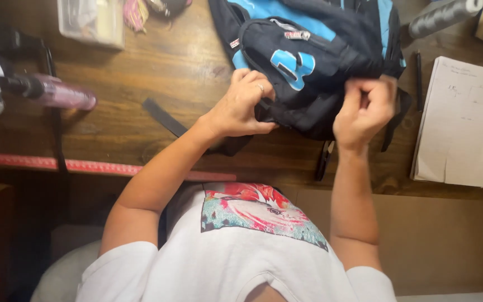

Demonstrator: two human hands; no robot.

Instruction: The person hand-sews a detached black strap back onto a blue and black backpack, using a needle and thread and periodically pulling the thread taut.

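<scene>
- The black and blue backpack (308, 61) lay flat on the wooden table (141, 84) right in front of me, its front pocket facing up and its lower edge toward my chest.
- My left hand (241, 106) was curled over that near edge, with the fingers tucked under the fabric and the thumb pressed on top.
- My right hand (364, 109) was closed into a loose fist at the backpack's right corner, pinching something small there. Whether it was a zip pull or just a fold of cloth, I could not tell.
- As far as I could judge, the work was at an early or middle point. The front pocket's zip looked closed, and nothing had been taken out and laid beside the bag. The main opening was out of my sight.
- A loose black strap (163, 117) trailed from the bag across the table toward my left.
- Off to my right sat a spiral notebook (462, 123), with a dark pen (418, 72) between it and the bag, neither touched.
- Well to my left lay a pink bottle (57, 92) on its side and a clear plastic box (90, 22) further back.
</scene>
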